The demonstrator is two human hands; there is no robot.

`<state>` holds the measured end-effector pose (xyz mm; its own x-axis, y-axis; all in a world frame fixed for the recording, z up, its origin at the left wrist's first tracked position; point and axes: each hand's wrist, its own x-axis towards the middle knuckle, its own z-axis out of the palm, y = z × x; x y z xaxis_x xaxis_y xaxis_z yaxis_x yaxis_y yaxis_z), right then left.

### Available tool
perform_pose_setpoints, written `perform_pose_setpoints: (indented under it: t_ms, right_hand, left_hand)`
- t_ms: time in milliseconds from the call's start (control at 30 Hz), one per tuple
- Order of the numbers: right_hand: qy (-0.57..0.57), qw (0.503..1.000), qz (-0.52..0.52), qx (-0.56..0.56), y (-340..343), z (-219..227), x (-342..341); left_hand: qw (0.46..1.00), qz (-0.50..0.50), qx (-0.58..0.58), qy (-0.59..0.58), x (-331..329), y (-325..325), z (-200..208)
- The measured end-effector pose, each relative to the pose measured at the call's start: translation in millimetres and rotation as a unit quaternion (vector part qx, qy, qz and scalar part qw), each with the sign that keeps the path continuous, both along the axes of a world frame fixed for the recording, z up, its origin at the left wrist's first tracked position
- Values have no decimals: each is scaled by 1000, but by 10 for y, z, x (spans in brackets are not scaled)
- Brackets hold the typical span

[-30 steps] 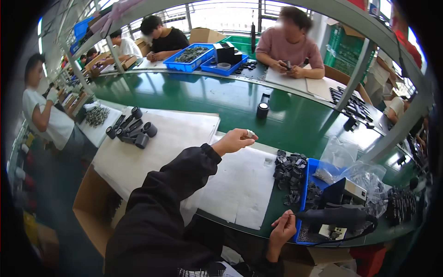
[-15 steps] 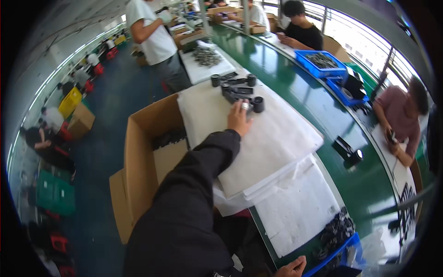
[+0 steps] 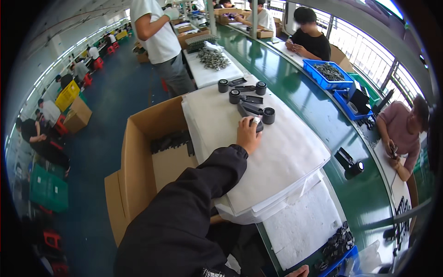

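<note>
A long green workbench (image 3: 295, 92) runs from the far middle to the near right. Left of it, close to the wearer, stands an open cardboard box (image 3: 138, 147) with dark pieces (image 3: 170, 141) inside along its far side. A person in a white shirt (image 3: 159, 39) stands at the far left end of the work area; across the bench, at the right, sit a person in a black shirt (image 3: 314, 45) and another in a pink one (image 3: 400, 127). A stack of white sheets (image 3: 281, 161) lies between box and bench, and a white board (image 3: 300, 221) lies nearer, to its right. Far right is a blue tray (image 3: 323, 84) of small pieces; another blue tray (image 3: 347, 259) shows at the near right edge, with a heap of small black pieces (image 3: 339, 242) just beside it.

The left hand (image 3: 249, 135), in a black sleeve, reaches over the stack. Its fingers are closed around the round end of a black part (image 3: 260, 126), which is on the stack, right beside the nearest of several similar black parts (image 3: 249, 99) at the far end. The right hand (image 3: 300, 271) is mostly cut off at the near edge, close to the board; whether it grips anything cannot be told. A white wrap (image 3: 256, 120) circles one left finger.
</note>
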<state>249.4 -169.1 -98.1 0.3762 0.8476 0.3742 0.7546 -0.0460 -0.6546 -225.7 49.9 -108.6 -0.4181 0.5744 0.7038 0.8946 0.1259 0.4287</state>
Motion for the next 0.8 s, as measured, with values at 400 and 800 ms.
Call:
perform_pose_setpoints:
  t_ms: [400,800]
  right_hand:
    - [-16,993,-5,118,93,-197,-63]
    - [17,999,-42,24,110,164,-100]
  left_hand:
    - [1000,7,-12,6,-17,185,-132]
    - [922,-374,-91,44,1179,-47,1310]
